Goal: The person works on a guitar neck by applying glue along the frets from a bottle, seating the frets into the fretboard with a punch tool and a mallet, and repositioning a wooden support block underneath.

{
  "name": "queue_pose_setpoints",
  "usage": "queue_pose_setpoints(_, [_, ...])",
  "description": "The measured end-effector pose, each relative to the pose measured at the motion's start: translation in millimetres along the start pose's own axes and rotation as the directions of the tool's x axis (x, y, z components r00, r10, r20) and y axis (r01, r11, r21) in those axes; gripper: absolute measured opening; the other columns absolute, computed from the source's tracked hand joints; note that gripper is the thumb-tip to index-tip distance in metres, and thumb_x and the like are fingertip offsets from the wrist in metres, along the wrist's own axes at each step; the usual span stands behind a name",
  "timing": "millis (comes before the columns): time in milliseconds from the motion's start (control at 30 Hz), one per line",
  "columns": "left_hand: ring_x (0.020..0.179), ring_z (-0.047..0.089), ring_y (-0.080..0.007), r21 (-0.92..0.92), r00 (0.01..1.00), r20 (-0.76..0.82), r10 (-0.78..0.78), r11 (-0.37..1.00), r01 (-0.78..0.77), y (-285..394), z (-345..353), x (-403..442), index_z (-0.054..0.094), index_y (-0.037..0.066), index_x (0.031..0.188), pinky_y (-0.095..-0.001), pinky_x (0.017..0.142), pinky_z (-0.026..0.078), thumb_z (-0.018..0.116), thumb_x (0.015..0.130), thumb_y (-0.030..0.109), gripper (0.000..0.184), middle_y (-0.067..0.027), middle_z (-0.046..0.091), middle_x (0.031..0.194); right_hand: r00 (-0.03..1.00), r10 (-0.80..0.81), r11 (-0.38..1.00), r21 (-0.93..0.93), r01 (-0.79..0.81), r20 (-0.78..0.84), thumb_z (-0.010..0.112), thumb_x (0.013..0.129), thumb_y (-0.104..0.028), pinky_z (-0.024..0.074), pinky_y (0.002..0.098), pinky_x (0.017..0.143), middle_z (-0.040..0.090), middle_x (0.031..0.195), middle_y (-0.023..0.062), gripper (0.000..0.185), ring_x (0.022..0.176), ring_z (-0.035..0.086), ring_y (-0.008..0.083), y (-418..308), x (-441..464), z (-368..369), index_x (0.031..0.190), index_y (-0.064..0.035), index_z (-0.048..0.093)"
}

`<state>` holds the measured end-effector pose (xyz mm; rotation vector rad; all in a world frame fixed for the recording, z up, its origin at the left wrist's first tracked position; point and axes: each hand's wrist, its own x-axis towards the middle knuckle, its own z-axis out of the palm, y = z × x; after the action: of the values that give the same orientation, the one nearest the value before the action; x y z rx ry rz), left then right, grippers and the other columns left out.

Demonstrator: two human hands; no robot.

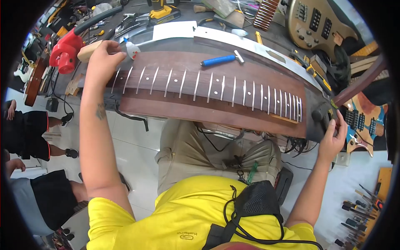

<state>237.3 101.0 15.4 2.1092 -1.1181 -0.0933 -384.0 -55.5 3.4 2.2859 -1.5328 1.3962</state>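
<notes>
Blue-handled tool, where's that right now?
In the head view, the blue-handled tool lies slightly right of centre in the upper part, at the far edge of the brown board, just beyond the fretted fingerboard.

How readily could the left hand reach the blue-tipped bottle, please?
Probably yes: the blue-tipped bottle is close beside the left hand, with nothing visible between, though a block may occupy its grip.

The dark desk (180, 45) carries a brown board (183, 109), a small bottle (133, 51) beside it, a white sheet (174, 31) and a yellow drill (162, 15).
</notes>
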Motion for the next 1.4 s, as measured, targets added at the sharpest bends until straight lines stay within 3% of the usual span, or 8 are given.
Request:
queue_pose_setpoints(67, [0.102, 0.069, -0.0163, -0.139, 0.995, 0.093, -0.033, 0.989, 0.046, -9, 5, 19, 0.063, -0.005, 0.116, -0.0300, 0.089, 0.053, 0.078, 0.086, 0.011, 0.038, -0.0132, 0.073, 0.112, 0.990, -0.126, 0.983, 0.129, 0.133, -0.061, 0.062, 0.099, -0.009, 0.0476, 0.0318, 0.093, 0.063, 0.112, 0.0094, 0.028, 0.102, 0.059, 0.0196, -14, -3, 14, 0.124, 0.0009, 0.069])
queue_pose_setpoints(133, [0.094, 0.071, -0.0190, 0.143, 0.975, 0.224, 0.016, 0.988, -0.049, -14, 17, 40, 0.067, -0.006, 0.113, -0.0323, 0.084, 0.054, 0.079, 0.083, 0.017, 0.039, -0.0148, 0.075, 0.104, 0.975, -0.197, 0.958, 0.192, 0.213, -0.100, 0.060, 0.098, -0.006, 0.0476, 0.0318, 0.093, 0.063, 0.113, 0.0109, 0.025, 0.100, 0.058, 0.0201, -27, -1, 28, 0.120, 0.0017, 0.070])
queue_pose_setpoints(200, [0.091, 0.070, -0.0178, 0.124, 0.990, 0.081, 0.112, 0.985, -0.121, -17, 27, 42, 0.066, -0.005, 0.113, -0.0307, 0.080, 0.053, 0.076, 0.087, 0.014, 0.034, -0.0119, 0.074, 0.096, 0.984, -0.148, 0.938, 0.301, 0.172, -0.100, 0.059, 0.099, -0.006, 0.0470, 0.0296, 0.091, 0.062, 0.111, 0.0088, 0.024, 0.099, 0.057, 0.0171, -24, 0, 39, 0.119, 0.0021, 0.070])
queue_pose_setpoints(300, [0.094, 0.069, -0.0179, -0.487, 0.995, 0.005, 0.104, 0.869, -0.088, 16, 31, 30, 0.062, -0.003, 0.121, -0.0333, 0.086, 0.056, 0.064, 0.098, 0.012, 0.028, -0.0117, 0.069, 0.107, 0.997, 0.019, 0.855, 0.518, 0.020, -0.070, 0.057, 0.101, -0.006, 0.0455, 0.0272, 0.089, 0.061, 0.109, 0.0055, 0.024, 0.097, 0.055, 0.0134, -20, -1, 55, 0.119, 0.0024, 0.069])
queue_pose_setpoints(367, [0.097, 0.068, -0.0204, -0.833, 0.995, 0.075, 0.070, 0.553, 0.024, 86, 36, -15, 0.059, -0.006, 0.129, -0.0335, 0.089, 0.059, 0.058, 0.100, 0.010, 0.033, -0.0153, 0.066, 0.119, 0.999, 0.007, 0.822, 0.568, 0.024, -0.053, 0.056, 0.103, -0.010, 0.0429, 0.0246, 0.088, 0.058, 0.104, 0.0024, 0.025, 0.095, 0.053, 0.0108, -21, -2, 65, 0.120, 0.0034, 0.068])
queue_pose_setpoints(533, [0.094, 0.067, -0.0165, -0.904, 0.848, 0.384, 0.364, 0.333, 0.267, 142, 79, -51, 0.055, -0.008, 0.139, -0.0237, 0.080, 0.058, 0.060, 0.099, 0.008, 0.043, -0.0158, 0.066, 0.116, 0.999, -0.028, 0.762, 0.647, 0.032, -0.016, 0.058, 0.102, -0.021, 0.0421, 0.0252, 0.087, 0.058, 0.100, 0.0036, 0.033, 0.093, 0.052, 0.0117, -10, -5, 67, 0.121, 0.0049, 0.067])
queue_pose_setpoints(933, [0.072, 0.052, -0.0090, -0.848, 0.885, 0.334, 0.324, 0.513, 0.132, 162, 105, -68, 0.055, -0.011, 0.140, -0.0223, 0.063, 0.044, 0.058, 0.095, 0.008, 0.049, -0.0199, 0.072, 0.107, 0.988, 0.021, 0.674, 0.727, -0.127, 0.153, 0.053, 0.103, -0.028, 0.0412, 0.0271, 0.081, 0.058, 0.091, 0.0052, 0.040, 0.088, 0.053, 0.0133, -6, -7, 66, 0.111, 0.0079, 0.069])
queue_pose_setpoints(1400, [0.087, 0.062, -0.0071, -0.745, 0.862, 0.291, 0.416, 0.664, -0.069, 166, 102, -83, 0.057, -0.008, 0.142, -0.0183, 0.069, 0.045, 0.061, 0.095, 0.007, 0.049, -0.0148, 0.072, 0.110, 0.984, 0.035, 0.699, 0.700, -0.150, 0.176, 0.056, 0.102, -0.028, 0.0414, 0.0269, 0.079, 0.059, 0.091, 0.0039, 0.039, 0.086, 0.052, 0.0124, -5, -6, 67, 0.109, 0.0070, 0.071])
